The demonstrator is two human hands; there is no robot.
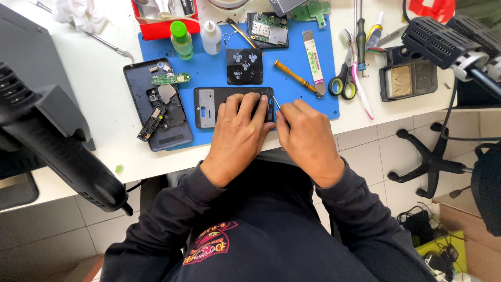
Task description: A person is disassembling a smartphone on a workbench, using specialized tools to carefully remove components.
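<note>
Hands first: the left hand point(241, 130) lies flat over the right part of the black phone frame point(211, 107), fingers laid close side by side and pressing it down onto the blue mat point(292, 52). The right hand point(309, 137) sits just to the right of it, fingertips pinched together around a thin metal tool point(275, 102), tweezers or a pick, can't tell which, since only the tip pokes out.

That tip points far and slightly left, straight at the frame's right end. The frame's long axis runs left to right, so the spot being worked on is its right short edge, just beyond the right hand's fingertips. The left hand covers the frame, but the right hand is nearer to that end.

Counting what's around:
- two phone bodies: the frame under the hands, plus one opened dark blue phone back point(158, 104) to the left with a small green board point(170, 79) lying on it
- two bottles at the far edge of the mat: one green bottle point(181, 39), one white bottle point(211, 37)
- one orange-handled screwdriver point(295, 76) lying diagonally, just far-right of the frame
- one pair of scissors point(342, 83), black and yellow-green handles
- one toothbrush point(357, 75), pink handle
- one black square pad point(244, 66) just beyond the frame

Everything sits on a white table point(104, 94).
</note>
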